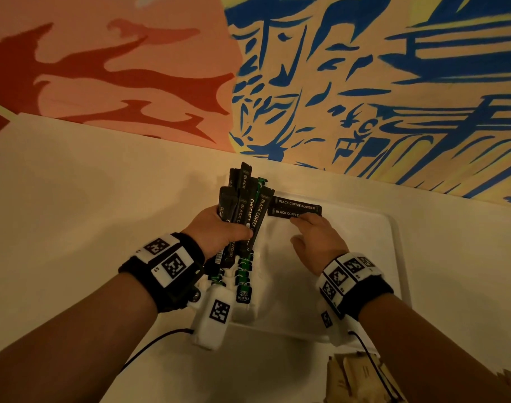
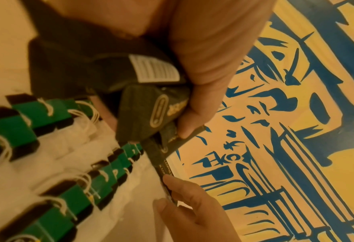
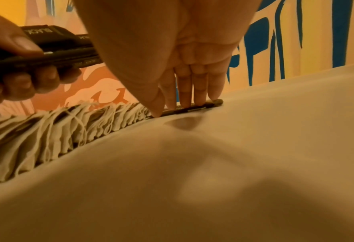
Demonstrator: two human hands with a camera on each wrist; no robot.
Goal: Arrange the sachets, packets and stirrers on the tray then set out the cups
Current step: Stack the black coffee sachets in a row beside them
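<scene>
Two black coffee powder sachets (image 1: 295,210) lie flat on the white tray (image 1: 395,242), pressed by the right hand's (image 1: 316,242) straight fingers, apparently for alignment, while the left hand (image 1: 219,231) clamps the reserve sachet bundle (image 1: 244,205).

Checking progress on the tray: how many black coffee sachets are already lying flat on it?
2: both sachets lie side by side at the tray's far edge, under the right hand's fingertips. The rest sit bunched in the left hand.

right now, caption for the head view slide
Left hand grips black sachets; right hand presses two onto the white tray.
</scene>
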